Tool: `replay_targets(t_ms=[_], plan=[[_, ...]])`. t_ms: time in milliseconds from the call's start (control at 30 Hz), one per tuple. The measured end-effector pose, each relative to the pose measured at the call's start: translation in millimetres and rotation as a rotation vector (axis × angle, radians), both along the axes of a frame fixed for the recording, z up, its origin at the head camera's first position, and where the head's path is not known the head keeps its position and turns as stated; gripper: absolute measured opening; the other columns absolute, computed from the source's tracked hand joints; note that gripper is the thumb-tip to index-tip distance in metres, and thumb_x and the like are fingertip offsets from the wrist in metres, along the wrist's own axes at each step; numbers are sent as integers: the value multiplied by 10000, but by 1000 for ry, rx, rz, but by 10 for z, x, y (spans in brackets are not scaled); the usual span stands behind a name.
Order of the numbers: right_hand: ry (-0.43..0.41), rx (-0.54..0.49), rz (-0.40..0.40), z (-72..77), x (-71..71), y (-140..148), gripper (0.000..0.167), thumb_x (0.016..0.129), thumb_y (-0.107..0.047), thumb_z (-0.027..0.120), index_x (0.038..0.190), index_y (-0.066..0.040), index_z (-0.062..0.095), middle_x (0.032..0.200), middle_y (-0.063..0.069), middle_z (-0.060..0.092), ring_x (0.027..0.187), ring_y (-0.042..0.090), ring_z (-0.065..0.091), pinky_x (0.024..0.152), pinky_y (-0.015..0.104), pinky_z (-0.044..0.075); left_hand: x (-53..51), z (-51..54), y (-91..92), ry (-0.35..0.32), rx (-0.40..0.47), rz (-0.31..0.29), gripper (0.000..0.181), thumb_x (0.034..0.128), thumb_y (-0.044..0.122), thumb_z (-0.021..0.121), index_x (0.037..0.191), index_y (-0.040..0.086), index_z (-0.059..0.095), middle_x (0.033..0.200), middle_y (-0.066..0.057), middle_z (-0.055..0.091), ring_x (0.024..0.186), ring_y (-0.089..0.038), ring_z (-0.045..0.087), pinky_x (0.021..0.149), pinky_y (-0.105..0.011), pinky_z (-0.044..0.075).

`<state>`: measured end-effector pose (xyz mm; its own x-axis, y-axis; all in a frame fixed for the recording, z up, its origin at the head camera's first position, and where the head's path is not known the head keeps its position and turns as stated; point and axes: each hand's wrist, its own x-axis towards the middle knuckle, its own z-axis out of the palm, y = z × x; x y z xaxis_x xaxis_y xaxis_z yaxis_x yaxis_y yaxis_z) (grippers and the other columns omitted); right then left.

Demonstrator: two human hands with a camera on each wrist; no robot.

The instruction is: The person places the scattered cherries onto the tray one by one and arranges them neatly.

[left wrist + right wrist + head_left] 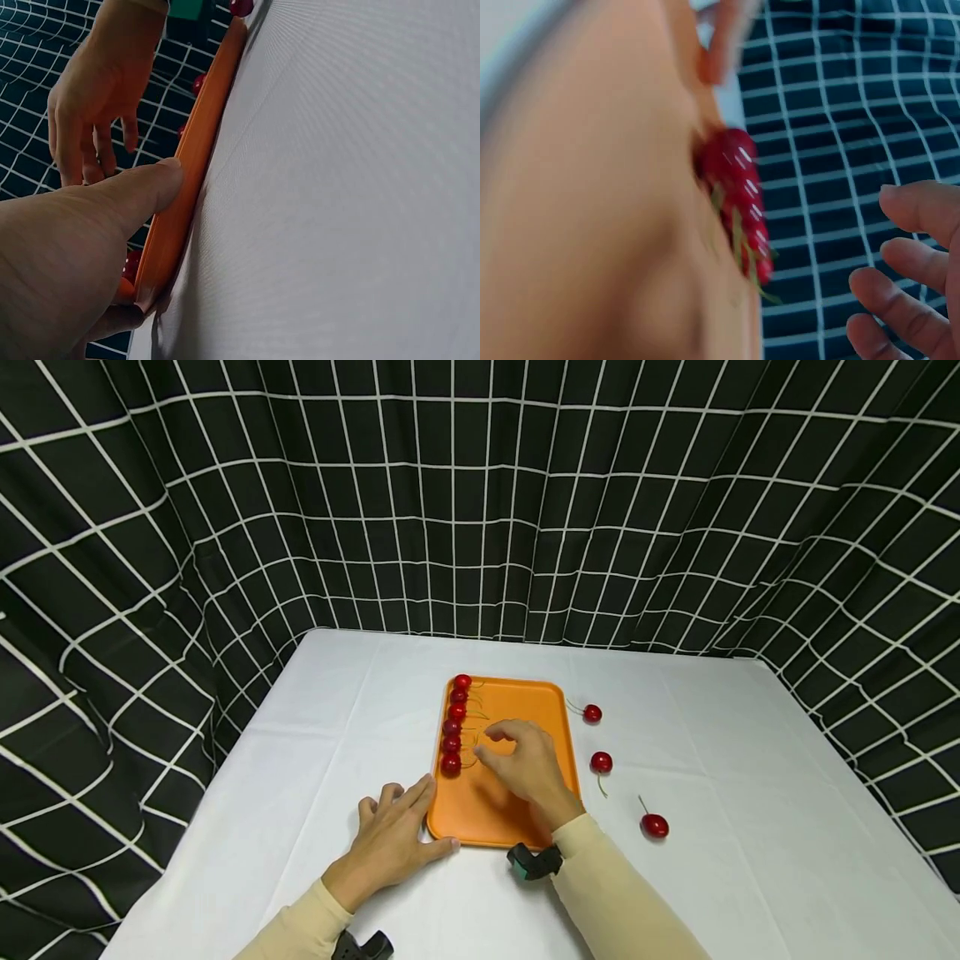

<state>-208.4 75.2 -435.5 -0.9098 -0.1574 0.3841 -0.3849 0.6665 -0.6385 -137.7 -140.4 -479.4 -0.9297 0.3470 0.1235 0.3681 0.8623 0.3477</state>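
Observation:
An orange tray (480, 822) lies on the white cloth. Along its left wall runs a line of several red cherries (452, 744), their green stems pointing right. My left hand (393, 843) rests at the tray's near left corner, fingers extended along the left side and thumb touching the near rim. Over the middle of the tray, my right hand (525, 764) hovers with thumb and fingers apart and nothing between them. In the right wrist view its fingers (911, 307) are loosely bent, away from the row of cherries (739, 187).
Three more cherries lie on the cloth right of the tray: a far one (592, 714), a middle one (602, 762) and a near one (655, 826). A black curtain with white grid lines (480, 527) hangs behind the table and along both sides.

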Motion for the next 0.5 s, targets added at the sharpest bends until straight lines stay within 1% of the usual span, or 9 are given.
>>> replay_targets(t_ms=[100, 267, 433, 500], plan=[[47, -44, -63, 63, 17, 189, 254, 802, -241, 796, 994, -87, 733, 951, 17, 679, 932, 223, 564, 827, 417, 437, -1, 1, 2, -1, 11, 0, 938, 792, 652, 655, 1451, 27, 421, 1482, -96, 402, 1179, -329, 390, 850, -526, 211], [145, -96, -130, 120, 67, 507, 250, 780, -192, 814, 975, -58, 731, 944, 56, 684, 924, 238, 562, 815, 460, 438, 5, -19, 4, -8, 20, 0, 935, 788, 649, 662, 1447, 28, 429, 1485, -94, 398, 1189, -328, 384, 853, -525, 209], [270, -132, -188, 157, 185, 840, 237, 738, -130, 840, 936, -54, 734, 894, 61, 682, 877, 235, 559, 766, 433, 417, 8, -36, 8, -2, 29, -1, 938, 777, 644, 678, 1437, 20, 442, 1480, -101, 404, 1183, -328, 387, 848, -529, 207], [288, -141, -209, 155, 258, 995, 229, 734, -110, 837, 934, -62, 735, 891, 61, 681, 869, 227, 555, 748, 413, 397, 7, -38, 10, 2, 29, -2, 938, 777, 643, 678, 1438, 23, 441, 1481, -100, 402, 1182, -326, 387, 846, -525, 205]])
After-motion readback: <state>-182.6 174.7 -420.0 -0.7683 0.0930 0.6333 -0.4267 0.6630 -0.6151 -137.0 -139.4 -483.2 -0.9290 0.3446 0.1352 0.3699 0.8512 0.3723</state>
